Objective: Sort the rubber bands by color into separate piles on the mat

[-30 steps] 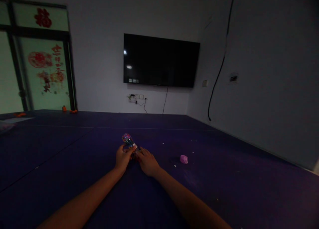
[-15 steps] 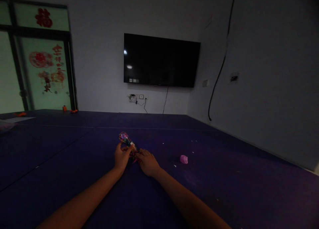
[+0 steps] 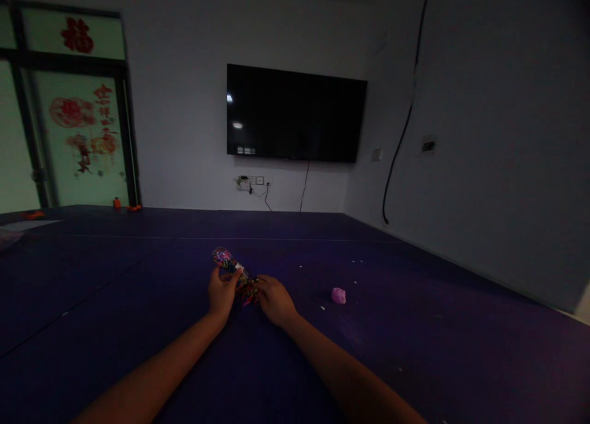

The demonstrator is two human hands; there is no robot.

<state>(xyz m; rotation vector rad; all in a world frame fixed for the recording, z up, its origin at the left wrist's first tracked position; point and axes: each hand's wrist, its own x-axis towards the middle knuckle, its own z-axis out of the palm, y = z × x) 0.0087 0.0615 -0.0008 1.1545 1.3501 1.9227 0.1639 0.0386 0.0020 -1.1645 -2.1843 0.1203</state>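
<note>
My left hand point(image 3: 222, 294) is closed round a clear plastic container point(image 3: 224, 258) of colourful small pieces with a white label, thumb on top. The container lies tilted, its rounded end pointing away to the left. At its near end is a loose cluster of multicoloured pieces point(image 3: 249, 294), too small and dark to name. My right hand point(image 3: 275, 301) rests at this cluster with its fingers curled and closed on some of it; the fingertips are partly hidden.
A crumpled pink lump point(image 3: 338, 295) lies to the right on the dark purple surface point(image 3: 184, 362), with small white scraps point(image 3: 322, 308) around it. Orange items point(image 3: 117, 203) stand at the far left edge. Beyond are a wall-mounted television point(image 3: 295, 113) and a hanging cable point(image 3: 397, 147).
My left hand and the container have shifted slightly left, and more of the colourful cluster shows between the hands. My right hand has curled a little more. The view has moved slightly.
</note>
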